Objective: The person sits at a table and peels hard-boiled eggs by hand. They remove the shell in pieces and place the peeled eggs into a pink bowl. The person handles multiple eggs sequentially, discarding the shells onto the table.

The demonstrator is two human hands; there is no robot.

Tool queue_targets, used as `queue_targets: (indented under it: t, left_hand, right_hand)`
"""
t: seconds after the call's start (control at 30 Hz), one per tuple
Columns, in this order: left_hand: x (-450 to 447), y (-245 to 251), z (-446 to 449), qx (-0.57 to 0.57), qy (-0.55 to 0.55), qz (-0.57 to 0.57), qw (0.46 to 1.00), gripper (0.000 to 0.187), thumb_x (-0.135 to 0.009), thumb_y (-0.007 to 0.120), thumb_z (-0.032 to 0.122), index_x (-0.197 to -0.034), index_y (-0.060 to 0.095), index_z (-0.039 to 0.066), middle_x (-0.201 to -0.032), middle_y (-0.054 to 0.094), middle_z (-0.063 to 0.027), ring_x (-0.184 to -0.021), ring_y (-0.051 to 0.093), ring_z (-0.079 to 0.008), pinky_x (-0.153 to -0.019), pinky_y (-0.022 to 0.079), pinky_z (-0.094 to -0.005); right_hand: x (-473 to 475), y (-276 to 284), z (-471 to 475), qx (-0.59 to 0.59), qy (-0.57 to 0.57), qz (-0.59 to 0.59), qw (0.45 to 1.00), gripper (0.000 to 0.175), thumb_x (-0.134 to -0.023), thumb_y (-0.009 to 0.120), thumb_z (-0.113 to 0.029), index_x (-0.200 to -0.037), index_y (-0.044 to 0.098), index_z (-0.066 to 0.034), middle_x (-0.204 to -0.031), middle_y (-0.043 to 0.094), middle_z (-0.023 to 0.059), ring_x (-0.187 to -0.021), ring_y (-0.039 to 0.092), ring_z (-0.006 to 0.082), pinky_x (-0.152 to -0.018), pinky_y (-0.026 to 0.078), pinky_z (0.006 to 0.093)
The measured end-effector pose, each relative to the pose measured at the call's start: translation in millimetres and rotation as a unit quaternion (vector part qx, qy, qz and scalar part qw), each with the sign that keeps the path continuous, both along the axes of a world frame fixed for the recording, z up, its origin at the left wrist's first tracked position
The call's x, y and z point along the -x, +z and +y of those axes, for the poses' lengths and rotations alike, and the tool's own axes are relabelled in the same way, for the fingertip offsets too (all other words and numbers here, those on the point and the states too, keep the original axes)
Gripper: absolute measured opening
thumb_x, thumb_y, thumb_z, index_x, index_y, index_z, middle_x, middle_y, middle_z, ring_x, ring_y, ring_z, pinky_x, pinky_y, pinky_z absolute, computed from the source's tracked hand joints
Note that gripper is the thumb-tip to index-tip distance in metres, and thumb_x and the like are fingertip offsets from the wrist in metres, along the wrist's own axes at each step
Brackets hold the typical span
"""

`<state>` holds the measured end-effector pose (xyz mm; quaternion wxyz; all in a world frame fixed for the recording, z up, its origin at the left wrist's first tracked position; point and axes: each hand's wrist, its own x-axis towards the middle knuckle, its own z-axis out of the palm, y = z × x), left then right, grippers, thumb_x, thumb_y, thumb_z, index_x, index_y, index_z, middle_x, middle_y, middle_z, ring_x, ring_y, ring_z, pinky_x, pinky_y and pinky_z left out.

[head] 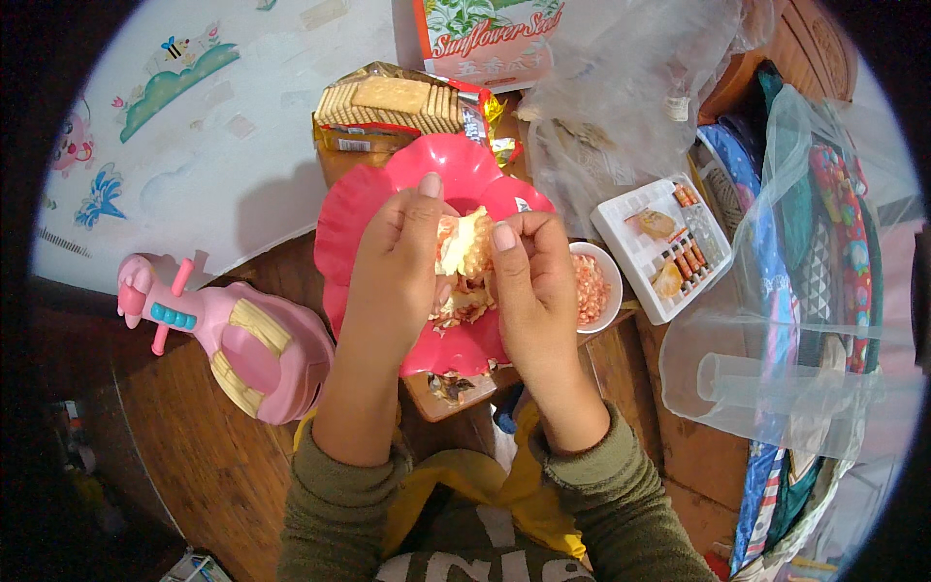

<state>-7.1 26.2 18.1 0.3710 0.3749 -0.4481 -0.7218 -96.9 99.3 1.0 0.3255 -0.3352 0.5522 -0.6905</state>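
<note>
Between my hands is a chunk of pomegranate, pale yellow pith on one face and pinkish seeds on the other. My left hand grips it from the left, thumb pointing up. On the right, my right hand pinches its seeded edge with thumb and bent forefinger. Below them lies a pink-red plastic basin with a scalloped rim. Pomegranate scraps rest in it, partly hidden by the hands. Right of my right hand stands a white bowl of loose pomegranate seeds.
Behind the basin are an opened biscuit pack and a sunflower seed bag. A white tray with small battery-like cylinders sits at right, near clear plastic bags. A pink ride-on toy stands at left on the wooden floor.
</note>
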Motion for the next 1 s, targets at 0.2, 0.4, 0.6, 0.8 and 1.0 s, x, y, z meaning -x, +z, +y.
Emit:
queue_targets:
  t: [0.2, 0.4, 0.6, 0.8, 1.0]
  left_hand:
    - [3, -4, 1, -0.03, -0.036, 0.044, 0.998, 0.039, -0.097, 0.047, 0.041, -0.083, 0.056, 0.005, -0.059, 0.052, 0.0005, -0.04, 0.04, -0.0048, -0.036, 0.03, -0.0206]
    - [8, -2, 9, -0.04, -0.024, 0.049, 0.998, 0.039, -0.097, 0.047, 0.04, -0.082, 0.055, 0.005, -0.058, 0.051, 0.0002, -0.039, 0.04, -0.0049, -0.035, 0.031, -0.021]
    - [10, -9, 9, -0.022, -0.033, 0.06, 0.997, 0.038, -0.098, 0.047, 0.039, -0.083, 0.055, 0.005, -0.058, 0.051, 0.0007, -0.04, 0.041, -0.0047, -0.036, 0.032, -0.0207]
    - [10, -6, 11, -0.004, -0.027, 0.05, 0.998, 0.038, -0.098, 0.047, 0.039, -0.082, 0.054, 0.005, -0.059, 0.05, 0.001, -0.042, 0.042, -0.004, -0.036, 0.032, -0.0202]
    - [11, -1, 13, 0.019, -0.023, 0.009, 1.0, 0.037, -0.097, 0.049, 0.038, -0.081, 0.053, 0.005, -0.062, 0.051, 0.0013, -0.046, 0.043, -0.0031, -0.038, 0.033, -0.02]
  right_hand:
    - [1, -11, -4, -0.014, -0.037, 0.106, 0.994, 0.02, -0.095, 0.057, -0.02, -0.094, 0.047, -0.0026, -0.075, 0.054, 0.0029, -0.064, 0.052, 0.0074, -0.053, 0.042, 0.0236]
    - [1, -16, -4, -0.083, -0.057, 0.169, 0.98, 0.022, -0.097, 0.048, -0.025, -0.093, 0.046, -0.0027, -0.07, 0.058, 0.0173, -0.06, 0.062, 0.0298, -0.052, 0.045, 0.0368]
    - [-1, -5, -3, -0.066, -0.047, 0.149, 0.985, 0.024, -0.102, 0.034, -0.02, -0.091, 0.047, -0.0031, -0.071, 0.046, -0.0006, -0.063, 0.042, 0.005, -0.056, 0.037, 0.0213]
    - [-2, -9, -6, -0.027, -0.053, 0.084, 0.995, 0.028, -0.1, 0.031, -0.021, -0.093, 0.05, -0.0018, -0.072, 0.048, 0.0008, -0.065, 0.043, 0.0068, -0.059, 0.037, 0.0231]
    - [6, -20, -11, -0.052, -0.04, -0.116, 0.991, 0.031, -0.098, 0.032, -0.029, -0.093, 0.053, -0.0058, -0.075, 0.055, 0.0033, -0.057, 0.048, 0.0111, -0.049, 0.038, 0.0257]
